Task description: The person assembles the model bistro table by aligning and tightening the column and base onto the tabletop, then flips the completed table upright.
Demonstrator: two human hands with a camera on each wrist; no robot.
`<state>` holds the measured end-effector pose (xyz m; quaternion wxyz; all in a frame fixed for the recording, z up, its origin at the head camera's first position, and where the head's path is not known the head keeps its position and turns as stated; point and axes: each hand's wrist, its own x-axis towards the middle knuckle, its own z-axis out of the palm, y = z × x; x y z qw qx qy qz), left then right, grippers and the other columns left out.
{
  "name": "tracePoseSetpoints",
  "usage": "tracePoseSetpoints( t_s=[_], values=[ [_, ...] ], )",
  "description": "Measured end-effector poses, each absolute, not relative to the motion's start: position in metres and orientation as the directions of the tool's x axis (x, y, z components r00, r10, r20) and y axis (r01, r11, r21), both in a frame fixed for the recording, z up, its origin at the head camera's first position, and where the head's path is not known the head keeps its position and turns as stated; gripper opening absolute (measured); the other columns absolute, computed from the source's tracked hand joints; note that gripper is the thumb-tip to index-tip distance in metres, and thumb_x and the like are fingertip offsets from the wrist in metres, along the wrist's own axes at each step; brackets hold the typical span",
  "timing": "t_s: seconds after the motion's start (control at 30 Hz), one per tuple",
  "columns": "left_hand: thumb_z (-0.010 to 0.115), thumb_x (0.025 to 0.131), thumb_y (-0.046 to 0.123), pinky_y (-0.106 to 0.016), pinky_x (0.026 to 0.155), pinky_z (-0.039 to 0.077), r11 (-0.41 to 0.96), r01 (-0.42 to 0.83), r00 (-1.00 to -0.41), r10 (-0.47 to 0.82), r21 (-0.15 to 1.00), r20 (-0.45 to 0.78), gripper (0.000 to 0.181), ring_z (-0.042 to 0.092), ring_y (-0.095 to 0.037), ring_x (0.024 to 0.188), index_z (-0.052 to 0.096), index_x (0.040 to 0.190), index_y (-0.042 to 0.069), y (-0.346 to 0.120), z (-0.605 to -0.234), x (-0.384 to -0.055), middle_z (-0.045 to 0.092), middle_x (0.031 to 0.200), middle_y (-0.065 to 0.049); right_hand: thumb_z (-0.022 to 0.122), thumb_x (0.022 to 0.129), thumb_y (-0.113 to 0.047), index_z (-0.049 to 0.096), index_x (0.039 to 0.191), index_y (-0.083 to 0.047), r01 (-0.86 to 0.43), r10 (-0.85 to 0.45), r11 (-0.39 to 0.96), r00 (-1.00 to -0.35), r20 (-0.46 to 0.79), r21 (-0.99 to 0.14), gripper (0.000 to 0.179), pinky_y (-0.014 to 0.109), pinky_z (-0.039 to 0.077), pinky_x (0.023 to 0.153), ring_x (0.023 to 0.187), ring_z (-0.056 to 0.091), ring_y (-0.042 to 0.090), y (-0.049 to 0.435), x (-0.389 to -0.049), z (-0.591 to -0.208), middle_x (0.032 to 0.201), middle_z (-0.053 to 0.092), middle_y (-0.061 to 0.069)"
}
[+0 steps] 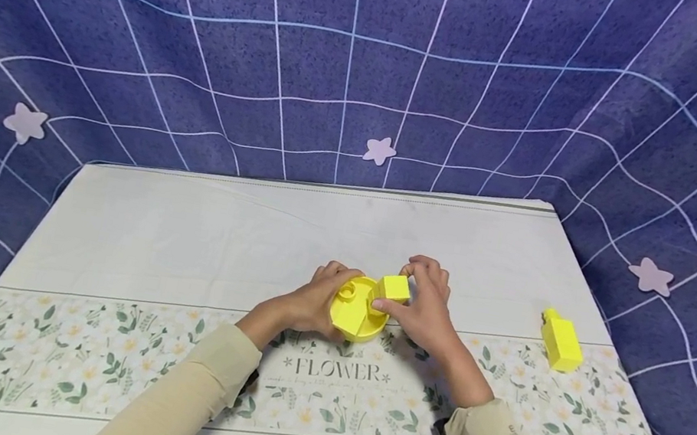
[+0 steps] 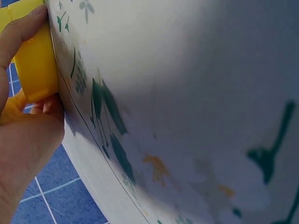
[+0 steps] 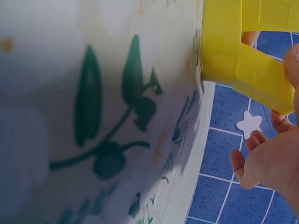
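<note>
A round yellow dish (image 1: 362, 337) stands on the table in front of me. My left hand (image 1: 313, 305) grips its left side, thumb and fingers around the wall; the left wrist view shows this dish wall (image 2: 39, 65) close up. Inside, at the left, leans a yellow piece (image 1: 348, 318) with a ring-shaped neck. My right hand (image 1: 428, 313) pinches a yellow square block (image 1: 395, 286) between thumb and fingers at the dish's right side. In the right wrist view that block (image 3: 261, 74) slants outward from the dish, its lower end overlapping the rim.
A yellow bottle-shaped block (image 1: 561, 344) with a short neck lies on the table to the right. The white tabletop (image 1: 211, 240) bears a floral band with the word FLOWER. Blue gridded cloth (image 1: 312, 63) with stars hangs behind and at the sides.
</note>
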<state>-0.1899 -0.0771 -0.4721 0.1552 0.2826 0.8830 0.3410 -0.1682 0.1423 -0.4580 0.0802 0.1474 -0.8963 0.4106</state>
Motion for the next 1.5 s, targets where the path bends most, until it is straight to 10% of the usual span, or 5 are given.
tracePoseSetpoints(
  t_s=[1.5],
  values=[
    [0.086, 0.048, 0.02, -0.039, 0.099, 0.025, 0.563, 0.451, -0.745, 0.665, 0.693, -0.054, 0.108, 0.027, -0.014, 0.115, 0.027, 0.138, 0.021, -0.08, -0.472, -0.194, 0.033, 0.126, 0.006, 0.056, 0.083, -0.037, 0.052, 0.108, -0.014, -0.186, -0.034, 0.604, -0.977, 0.209, -0.775, 0.034, 0.05, 0.022, 0.087, 0.112, 0.02, 0.024, 0.217, -0.143, -0.447, 0.127, 0.031, 0.007]
  ],
)
